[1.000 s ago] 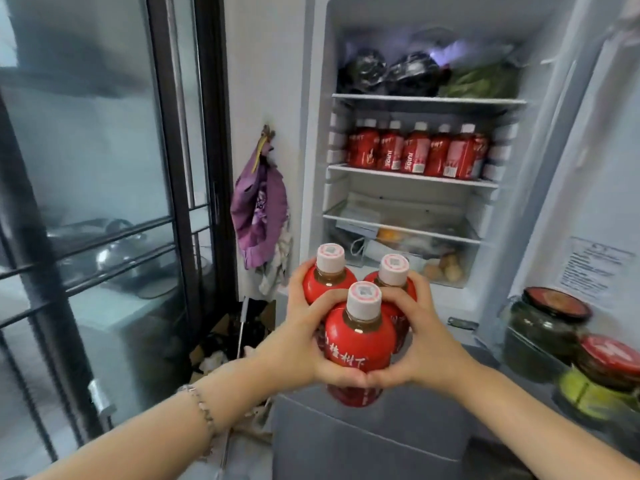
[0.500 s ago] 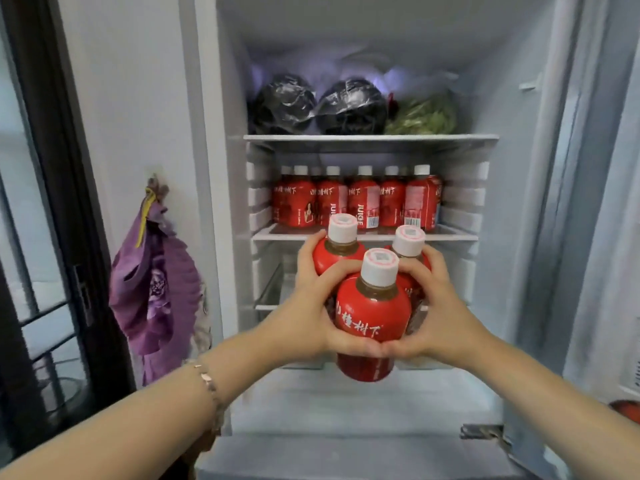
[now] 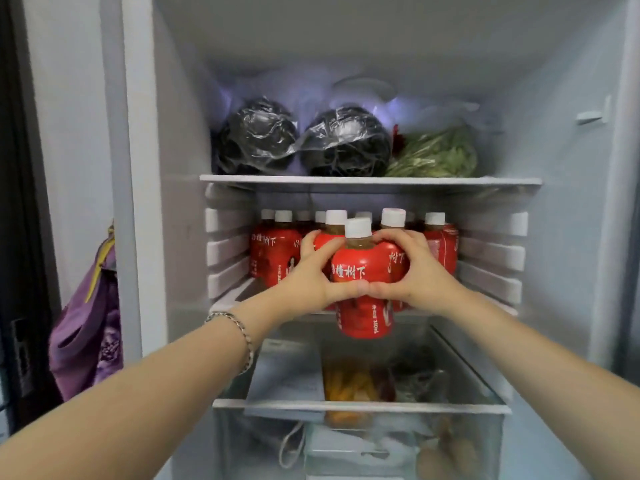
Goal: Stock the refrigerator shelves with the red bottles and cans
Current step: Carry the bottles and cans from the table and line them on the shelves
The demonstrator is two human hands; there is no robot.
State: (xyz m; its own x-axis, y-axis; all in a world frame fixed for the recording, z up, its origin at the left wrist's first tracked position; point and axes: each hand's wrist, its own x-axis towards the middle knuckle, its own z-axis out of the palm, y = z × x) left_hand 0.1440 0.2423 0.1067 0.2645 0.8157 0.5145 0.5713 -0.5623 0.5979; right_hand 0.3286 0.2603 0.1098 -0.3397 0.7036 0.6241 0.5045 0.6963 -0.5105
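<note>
Three red bottles (image 3: 363,271) with white caps are clasped together between my two hands, upright, at the front edge of the middle shelf (image 3: 228,301). My left hand (image 3: 313,271) wraps their left side, my right hand (image 3: 412,271) the right, thumbs meeting across the front bottle. That front bottle hangs below shelf level. Behind them a row of several red bottles (image 3: 277,254) stands on the same shelf, partly hidden by my hands.
The top shelf (image 3: 367,180) carries two dark plastic-wrapped bundles (image 3: 256,136) and bagged greens (image 3: 436,155). Below, a glass shelf (image 3: 360,407) covers a drawer with food. A purple bag (image 3: 86,327) hangs on the wall at left. The fridge walls stand close on both sides.
I have stepped closer to the fridge, and both hands have carried the three bottles up and forward to the middle shelf's front edge.
</note>
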